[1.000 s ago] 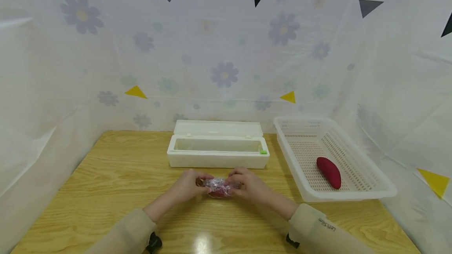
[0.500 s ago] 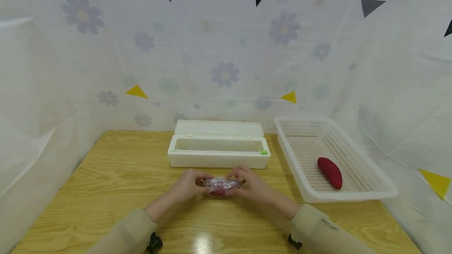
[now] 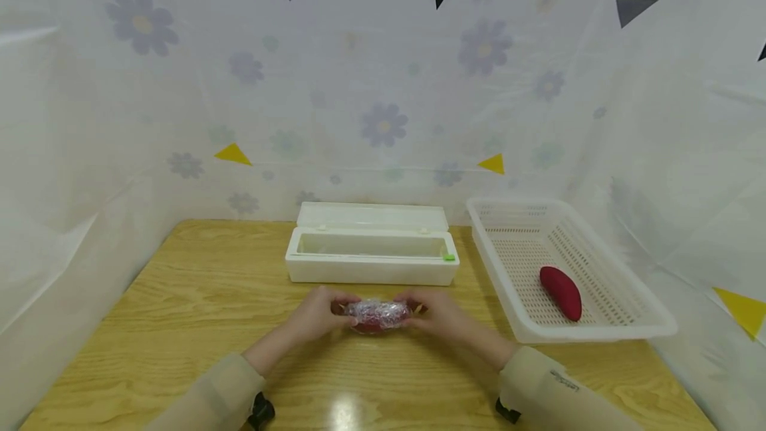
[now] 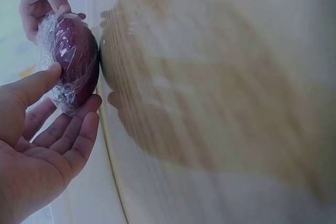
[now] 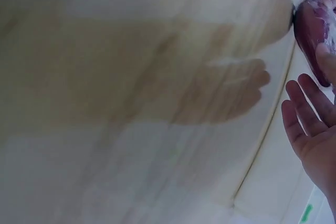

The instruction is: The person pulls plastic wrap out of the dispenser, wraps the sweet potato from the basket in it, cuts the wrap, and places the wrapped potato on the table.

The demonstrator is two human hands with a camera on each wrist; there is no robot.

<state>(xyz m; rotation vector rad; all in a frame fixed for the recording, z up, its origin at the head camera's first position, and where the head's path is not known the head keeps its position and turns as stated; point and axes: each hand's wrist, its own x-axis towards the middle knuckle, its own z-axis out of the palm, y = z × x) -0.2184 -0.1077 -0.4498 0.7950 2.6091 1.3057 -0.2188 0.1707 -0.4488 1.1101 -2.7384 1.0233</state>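
Note:
A dark red sweet potato (image 3: pixel 374 326), wrapped in crinkled cling film (image 3: pixel 383 310), lies crosswise low over the table between both hands. My left hand (image 3: pixel 314 316) holds its left end; in the left wrist view the thumb presses the film (image 4: pixel 67 95) and the fingers curl round the end of the sweet potato (image 4: pixel 81 59). At the opposite end, my right hand (image 3: pixel 441 314) pinches the wrapped tip between thumb and fingers. The right wrist view cuts this hand (image 5: pixel 317 140) off at the edge, its thumb on the sweet potato (image 5: pixel 311 31) and other fingers spread.
Behind the hands stands a long white cling film dispenser (image 3: pixel 371 273), its lid (image 3: pixel 372 216) raised and a green tab (image 3: pixel 449 257) at its right. A white perforated basket (image 3: pixel 520 314) sits at right, holding a second, bare sweet potato (image 3: pixel 561 293). Patterned sheeting (image 3: pixel 383 72) encloses the wooden table (image 3: pixel 197 298).
My right hand has slid rightward from on top of the film to the sweet potato's right end, baring more of the film. The left hand keeps its place at the left end.

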